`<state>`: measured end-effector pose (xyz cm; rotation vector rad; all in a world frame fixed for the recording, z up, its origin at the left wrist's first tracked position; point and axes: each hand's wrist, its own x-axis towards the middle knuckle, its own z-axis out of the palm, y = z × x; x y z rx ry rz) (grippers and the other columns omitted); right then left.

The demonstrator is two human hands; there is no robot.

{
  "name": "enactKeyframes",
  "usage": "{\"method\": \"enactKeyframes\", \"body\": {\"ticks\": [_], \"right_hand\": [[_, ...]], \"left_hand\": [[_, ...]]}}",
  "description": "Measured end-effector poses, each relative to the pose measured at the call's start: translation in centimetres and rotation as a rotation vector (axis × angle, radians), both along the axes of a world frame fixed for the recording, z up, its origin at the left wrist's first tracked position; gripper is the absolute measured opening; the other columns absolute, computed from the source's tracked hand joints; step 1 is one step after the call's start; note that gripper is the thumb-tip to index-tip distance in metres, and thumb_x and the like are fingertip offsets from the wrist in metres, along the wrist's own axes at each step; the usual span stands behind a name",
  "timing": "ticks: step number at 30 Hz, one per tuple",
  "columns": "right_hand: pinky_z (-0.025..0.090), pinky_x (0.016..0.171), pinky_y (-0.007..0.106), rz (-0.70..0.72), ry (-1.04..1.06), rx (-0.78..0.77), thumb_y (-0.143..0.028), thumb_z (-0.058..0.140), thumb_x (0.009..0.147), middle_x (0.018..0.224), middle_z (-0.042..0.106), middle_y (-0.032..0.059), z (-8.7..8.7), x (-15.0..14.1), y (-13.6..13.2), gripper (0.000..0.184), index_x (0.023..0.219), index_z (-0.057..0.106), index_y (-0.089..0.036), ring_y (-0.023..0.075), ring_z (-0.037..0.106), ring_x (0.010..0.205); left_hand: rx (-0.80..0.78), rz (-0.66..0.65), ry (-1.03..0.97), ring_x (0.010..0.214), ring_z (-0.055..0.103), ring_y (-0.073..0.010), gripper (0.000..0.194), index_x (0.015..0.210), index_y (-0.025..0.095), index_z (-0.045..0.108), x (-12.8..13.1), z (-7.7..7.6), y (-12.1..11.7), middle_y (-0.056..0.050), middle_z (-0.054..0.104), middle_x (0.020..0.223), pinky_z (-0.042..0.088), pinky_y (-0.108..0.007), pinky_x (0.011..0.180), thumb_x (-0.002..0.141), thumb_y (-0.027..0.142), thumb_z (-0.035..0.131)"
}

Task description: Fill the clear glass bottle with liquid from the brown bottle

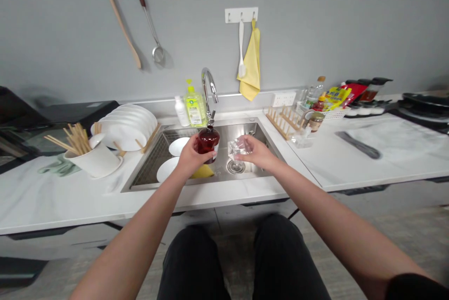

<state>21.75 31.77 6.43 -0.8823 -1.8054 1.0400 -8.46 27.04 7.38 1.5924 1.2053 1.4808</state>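
My left hand (190, 155) is closed around a dark red bottle (207, 139) with a black neck, held upright over the sink (224, 171). A pale label shows on its right side. To the right, my right hand (257, 151) grips a small clear glass (235, 148), also above the sink and near the drain (236, 166). The bottle and the glass are apart. White bowls (168, 169) and a yellow cloth (202, 172) lie in the sink below my left hand, which partly hides them.
Behind the sink rise a chrome faucet (206, 85) and a yellow-green soap bottle (195, 109). A plate rack with white plates (129, 122) and a chopstick holder (94, 162) stand left. On the right are a wooden rack (286, 120), a jar (316, 122) and grey tongs (359, 145).
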Motion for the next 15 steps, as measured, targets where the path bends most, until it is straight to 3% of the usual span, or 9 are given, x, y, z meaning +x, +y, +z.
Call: {"method": "enactKeyframes", "body": {"ticks": [4, 9, 12, 15], "right_hand": [[0.060, 0.107, 0.049, 0.016, 0.020, -0.135, -0.036, 0.107, 0.061, 0.117, 0.077, 0.0047, -0.6, -3.0, 6.6, 0.067, 0.116, 0.069, -0.025, 0.0280, 0.072, 0.111], [0.061, 0.109, 0.050, -0.006, 0.006, -0.258, -0.028, 0.105, 0.060, 0.111, 0.074, 0.0027, -3.3, -6.3, 12.8, 0.062, 0.108, 0.065, -0.026, 0.0267, 0.071, 0.107], [0.061, 0.107, 0.049, 0.011, 0.026, -0.258, -0.032, 0.105, 0.061, 0.108, 0.073, 0.0015, -5.6, -7.0, 14.8, 0.062, 0.107, 0.064, -0.026, 0.0263, 0.071, 0.105], [0.062, 0.102, 0.047, 0.063, 0.002, -0.234, -0.035, 0.108, 0.057, 0.105, 0.074, 0.0005, -7.1, -6.7, 15.8, 0.068, 0.110, 0.066, -0.025, 0.0256, 0.071, 0.101]], "left_hand": [[0.018, 0.057, 0.020, 0.126, 0.081, -0.0372, 0.088, 0.141, 0.021, 0.069, -1.1, -0.9, 6.1, -0.015, 0.084, 0.134, 0.061, -0.060, 0.120, 0.062, 0.034, 0.106], [0.033, 0.107, 0.040, 0.121, 0.082, -0.0357, 0.084, 0.136, 0.018, 0.071, -2.2, -3.4, 12.5, -0.014, 0.085, 0.131, 0.061, -0.057, 0.118, 0.060, 0.031, 0.104], [0.020, 0.117, 0.060, 0.121, 0.081, -0.0349, 0.087, 0.140, 0.018, 0.071, -3.2, -5.4, 14.7, -0.014, 0.084, 0.132, 0.061, -0.056, 0.118, 0.060, 0.030, 0.104], [-0.009, 0.107, 0.102, 0.121, 0.081, -0.0351, 0.092, 0.144, 0.017, 0.071, -4.4, -6.8, 15.4, -0.014, 0.084, 0.132, 0.061, -0.057, 0.118, 0.061, 0.029, 0.106]]}}
